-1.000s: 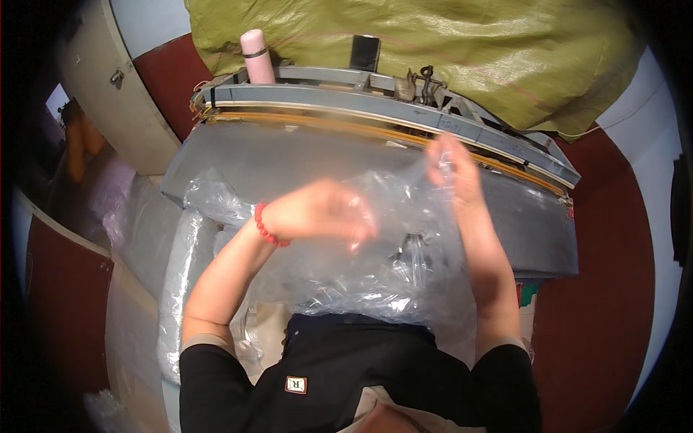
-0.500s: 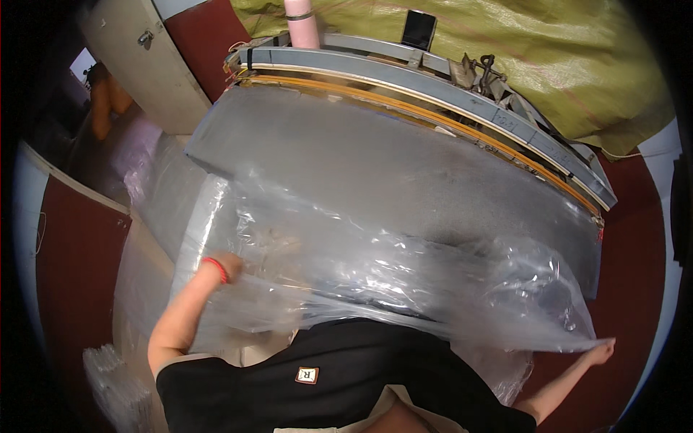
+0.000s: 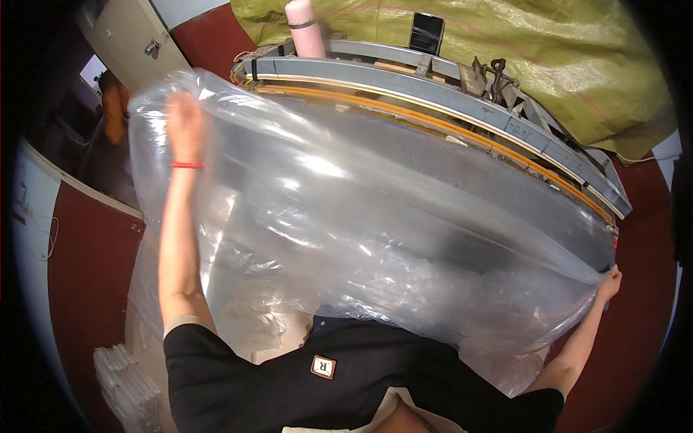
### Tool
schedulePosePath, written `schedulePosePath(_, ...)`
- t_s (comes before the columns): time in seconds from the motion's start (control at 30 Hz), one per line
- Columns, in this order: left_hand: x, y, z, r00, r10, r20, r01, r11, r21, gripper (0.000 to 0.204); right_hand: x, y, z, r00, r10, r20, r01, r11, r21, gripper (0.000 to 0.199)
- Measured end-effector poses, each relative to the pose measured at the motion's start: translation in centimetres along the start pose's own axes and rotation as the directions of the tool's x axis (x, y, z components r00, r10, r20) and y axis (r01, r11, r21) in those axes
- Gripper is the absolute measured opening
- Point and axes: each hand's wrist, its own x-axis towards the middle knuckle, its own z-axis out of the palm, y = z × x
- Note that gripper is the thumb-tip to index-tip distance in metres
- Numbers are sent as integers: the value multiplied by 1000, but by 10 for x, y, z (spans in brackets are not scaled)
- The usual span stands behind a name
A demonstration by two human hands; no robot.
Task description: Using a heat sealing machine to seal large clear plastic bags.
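A wide clear plastic sheet (image 3: 317, 209) billows across the grey bench surface (image 3: 462, 162) in front of me. My left hand (image 3: 185, 123), with a red band at the wrist, is raised at the far left and closed on the sheet; motion blurs its fingers. The film bulges around and beyond that hand. At the right end of the bench, my right hand (image 3: 611, 283) pinches the sheet's edge, pulling it into taut folds. Through the film, the surface beneath shows only dimly.
Behind the bench surface runs a long metal bar (image 3: 404, 79) with an orange strip (image 3: 390, 105). A pink bottle (image 3: 305, 32), a phone (image 3: 426, 33) and a metal clamp (image 3: 497, 78) are along it. Stacked clear plastic (image 3: 128, 386) lies lower left. A door (image 3: 133, 40) stands far left.
My left hand has swung up and away from my body, carrying the sheet over the bench's left part. My right hand has risen, still holding the edge.
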Motion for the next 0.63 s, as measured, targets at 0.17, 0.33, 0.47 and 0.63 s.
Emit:
schedulePosePath(0.17,-87,-10,47,410,-306,859,299,935,191,72,-7,-16,24,996,-79,39,84,983,-161,41)
schedulePosePath(0.33,-71,-44,63,153,-367,918,177,924,340,80,-3,-2,22,999,31,26,-24,967,-254,42)
schedulePosePath(0.47,-46,-52,83,32,-375,927,67,926,372,86,4,4,27,996,84,21,-72,943,-325,45)
schedulePosePath(0.63,-1,15,171,-233,-190,954,-465,883,63,93,10,26,37,991,18,130,-11,998,-54,47)
